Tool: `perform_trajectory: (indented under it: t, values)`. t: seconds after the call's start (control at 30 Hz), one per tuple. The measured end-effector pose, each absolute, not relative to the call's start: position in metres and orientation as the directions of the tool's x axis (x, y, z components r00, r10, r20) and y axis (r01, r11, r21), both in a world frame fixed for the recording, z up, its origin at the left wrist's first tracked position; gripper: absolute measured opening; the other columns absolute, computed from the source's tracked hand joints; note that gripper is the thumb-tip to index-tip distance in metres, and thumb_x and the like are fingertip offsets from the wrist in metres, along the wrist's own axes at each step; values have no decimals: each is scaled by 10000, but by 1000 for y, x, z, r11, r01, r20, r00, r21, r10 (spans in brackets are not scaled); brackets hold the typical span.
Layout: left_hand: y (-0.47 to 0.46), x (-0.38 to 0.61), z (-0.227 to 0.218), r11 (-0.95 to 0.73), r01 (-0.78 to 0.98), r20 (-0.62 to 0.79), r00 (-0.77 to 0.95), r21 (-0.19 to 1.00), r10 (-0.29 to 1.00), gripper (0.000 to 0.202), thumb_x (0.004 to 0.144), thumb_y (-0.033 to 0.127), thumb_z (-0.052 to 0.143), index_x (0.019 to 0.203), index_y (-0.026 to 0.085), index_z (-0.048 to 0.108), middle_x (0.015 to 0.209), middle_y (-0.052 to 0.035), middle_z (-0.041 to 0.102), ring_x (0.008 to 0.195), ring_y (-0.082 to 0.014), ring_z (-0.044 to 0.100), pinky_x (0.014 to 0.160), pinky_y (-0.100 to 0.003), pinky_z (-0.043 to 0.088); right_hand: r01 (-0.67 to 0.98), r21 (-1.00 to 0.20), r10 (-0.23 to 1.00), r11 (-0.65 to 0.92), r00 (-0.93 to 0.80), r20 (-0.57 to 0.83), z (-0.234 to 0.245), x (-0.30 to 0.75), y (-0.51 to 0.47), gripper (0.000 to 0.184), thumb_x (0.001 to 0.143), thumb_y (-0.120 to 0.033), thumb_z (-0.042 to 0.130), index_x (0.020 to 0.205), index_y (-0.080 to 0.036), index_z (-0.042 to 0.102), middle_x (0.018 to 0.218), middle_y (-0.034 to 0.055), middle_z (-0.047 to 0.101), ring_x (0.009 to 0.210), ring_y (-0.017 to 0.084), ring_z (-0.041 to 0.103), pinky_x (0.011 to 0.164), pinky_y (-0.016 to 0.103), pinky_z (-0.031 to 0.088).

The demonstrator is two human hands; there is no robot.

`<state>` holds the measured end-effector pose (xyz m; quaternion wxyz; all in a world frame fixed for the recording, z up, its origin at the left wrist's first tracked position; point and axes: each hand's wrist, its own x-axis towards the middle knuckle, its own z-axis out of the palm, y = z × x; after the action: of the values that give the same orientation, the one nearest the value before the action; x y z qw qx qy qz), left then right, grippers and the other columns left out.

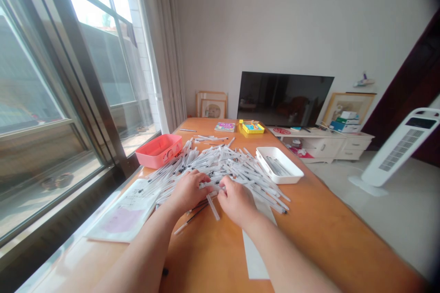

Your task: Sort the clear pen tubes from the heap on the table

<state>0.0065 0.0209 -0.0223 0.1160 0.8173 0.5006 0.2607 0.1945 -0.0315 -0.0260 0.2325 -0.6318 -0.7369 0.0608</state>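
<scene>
A big heap of white pens (220, 165) lies spread across the orange wooden table (326, 238). Both my hands rest at its near edge, fingers curled down into the pens. My left hand (188, 191) is closed over a few pens. My right hand (237, 200) pinches a pen at the heap's edge, and one pen barrel (213, 207) sticks out toward me between the two hands. A pink tray (159, 150) stands left of the heap. A white tray (279, 165) holding a few pens stands to its right.
Paper sheets (125, 213) lie at the table's left edge by the window, and a white sheet (254, 256) lies under my right forearm. Small coloured boxes (252, 127) sit at the far end. Beyond are a television (283, 99), a low cabinet and a white tower fan (398, 151).
</scene>
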Motion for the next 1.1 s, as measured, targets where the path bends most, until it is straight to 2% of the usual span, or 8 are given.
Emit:
perform_trajectory:
  t: [0.13, 0.27, 0.37, 0.47, 0.57, 0.83, 0.93, 1.1]
  values:
    - [22, 6, -17, -435, 607, 318, 297, 666, 901, 294, 830, 453, 652, 944, 199, 744, 939, -59, 723, 882, -216, 645, 784, -299, 484, 794, -457, 910, 400, -287, 298, -21, 181, -52, 137, 872, -189, 522, 917, -237, 643, 852, 3, 721, 792, 164, 654, 699, 249, 393]
    - [17, 0, -4, -301, 396, 267, 140, 867, 953, 395, 815, 542, 660, 931, 172, 734, 837, -41, 712, 787, -193, 619, 719, -283, 454, 607, -455, 756, 651, -568, 324, -18, 155, -81, 162, 866, -196, 545, 930, -236, 688, 916, 3, 724, 821, 149, 649, 747, 231, 443]
    - [18, -10, 2, -256, 276, 260, 20, 926, 965, 429, 787, 576, 685, 914, 168, 730, 802, -22, 690, 713, -154, 562, 681, -265, 411, 469, -331, 562, 819, -771, 299, -22, 133, -100, 180, 901, -301, 545, 938, -226, 705, 908, 22, 719, 874, 189, 653, 771, 271, 477]
    - [23, -19, 2, -254, 153, 273, -118, 955, 955, 439, 750, 591, 712, 861, 166, 719, 776, -16, 678, 665, -131, 519, 629, -250, 374, 460, -222, 508, 860, -818, 269, -30, 115, -108, 244, 886, -401, 570, 951, -197, 686, 931, 67, 704, 861, 233, 650, 695, 317, 505]
    - [30, -23, -4, -258, 76, 268, -208, 963, 941, 442, 723, 587, 734, 845, 162, 715, 773, -26, 681, 659, -131, 528, 616, -249, 370, 444, -196, 482, 874, -841, 245, -35, 107, -109, 188, 847, -325, 593, 955, -188, 665, 920, 77, 689, 834, 234, 651, 653, 313, 510]
    - [29, -21, -7, -226, 108, 245, -224, 968, 943, 414, 752, 572, 717, 829, 165, 716, 781, -32, 689, 673, -133, 524, 621, -247, 364, 767, -230, 801, 599, -572, 178, -26, 139, -90, 160, 860, -196, 546, 973, -150, 650, 945, 130, 683, 870, 250, 644, 764, 349, 491]
    - [29, -23, -4, -240, 41, 242, -260, 970, 935, 416, 753, 558, 721, 848, 154, 708, 823, -54, 699, 706, -139, 542, 612, -241, 365, 796, -313, 849, 518, -434, 301, -21, 160, -71, 118, 889, -179, 513, 884, -181, 631, 909, 87, 674, 841, 205, 627, 773, 303, 464]
    - [31, -27, -1, -217, -92, 167, -382, 972, 909, 442, 719, 557, 746, 914, 163, 706, 886, -56, 706, 727, -140, 563, 573, -226, 358, 742, -567, 868, 357, -38, 496, -19, 200, -30, 177, 948, -217, 465, 902, -193, 635, 944, 79, 687, 922, 200, 629, 851, 298, 465]
